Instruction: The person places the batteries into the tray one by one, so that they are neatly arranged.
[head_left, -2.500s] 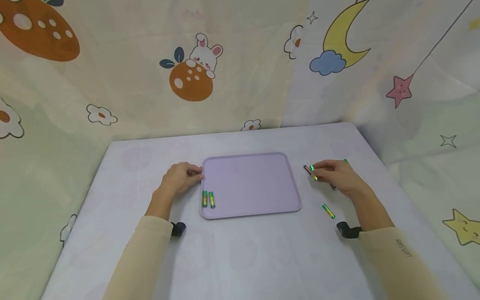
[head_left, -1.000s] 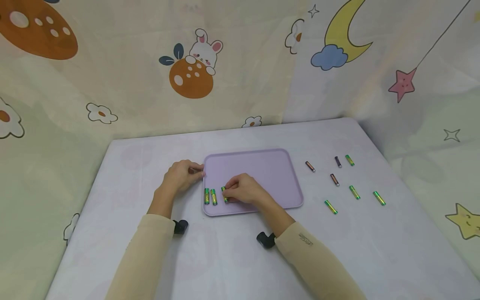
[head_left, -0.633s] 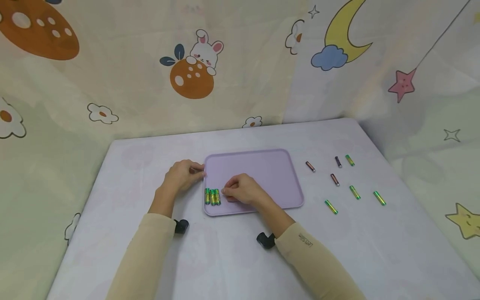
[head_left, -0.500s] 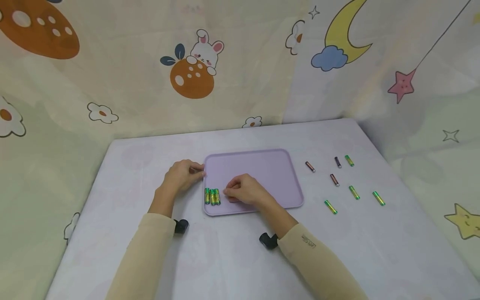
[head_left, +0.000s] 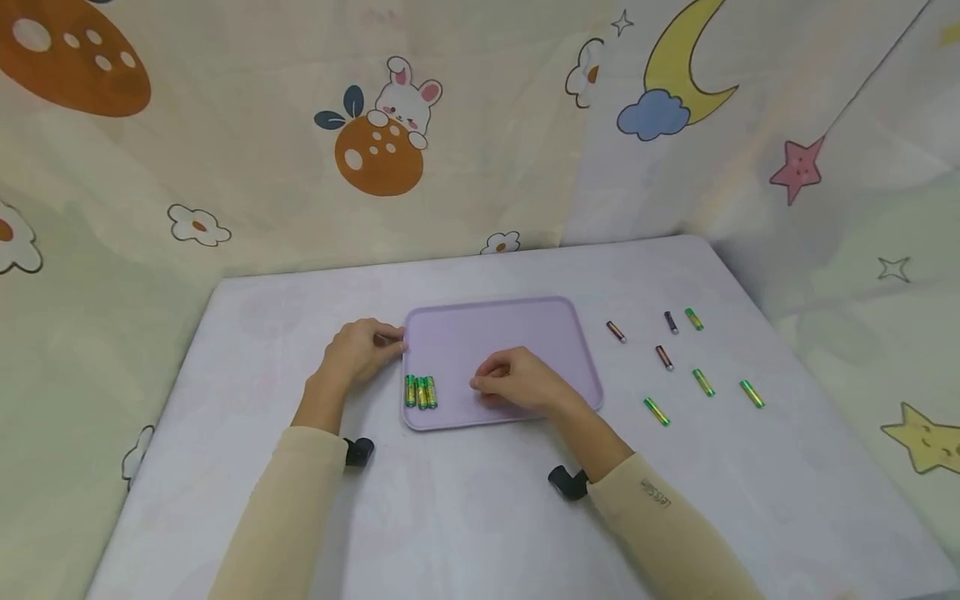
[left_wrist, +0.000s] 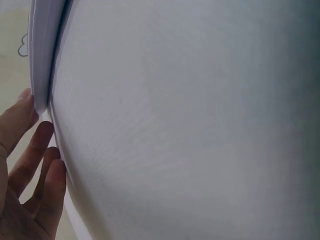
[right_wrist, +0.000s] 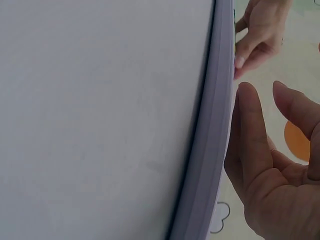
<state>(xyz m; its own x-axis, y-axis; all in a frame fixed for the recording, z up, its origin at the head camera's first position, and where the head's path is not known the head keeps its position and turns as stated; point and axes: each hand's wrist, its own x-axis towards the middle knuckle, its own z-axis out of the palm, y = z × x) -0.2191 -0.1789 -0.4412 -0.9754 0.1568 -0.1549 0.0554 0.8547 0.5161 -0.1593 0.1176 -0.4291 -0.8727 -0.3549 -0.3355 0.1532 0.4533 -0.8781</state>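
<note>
In the head view my left hand [head_left: 358, 352] lies at the left edge of the lilac tray [head_left: 510, 325], thumb and fingertips touching its rim. The left wrist view shows slightly bent fingers [left_wrist: 52, 182] beside the tray's corner. Three green-and-yellow batteries [head_left: 422, 393] lie side by side inside the tray, near its left edge. To their right, my right hand [head_left: 525, 382] hovers over the tray, a little apart from the batteries. Its thumb and index finger stand apart in the right wrist view, with nothing between them.
On the white table [head_left: 465, 517], right of the tray, several loose batteries are scattered. Some are green, such as one nearest battery [head_left: 657, 412]. Others are dark, like a copper-and-black battery [head_left: 616, 332]. A patterned curtain [head_left: 285, 133] rises behind the table.
My right hand brought a green battery from the table's right side, set it beside the other two, let go and drew back right. My left hand stayed at the tray edge.
</note>
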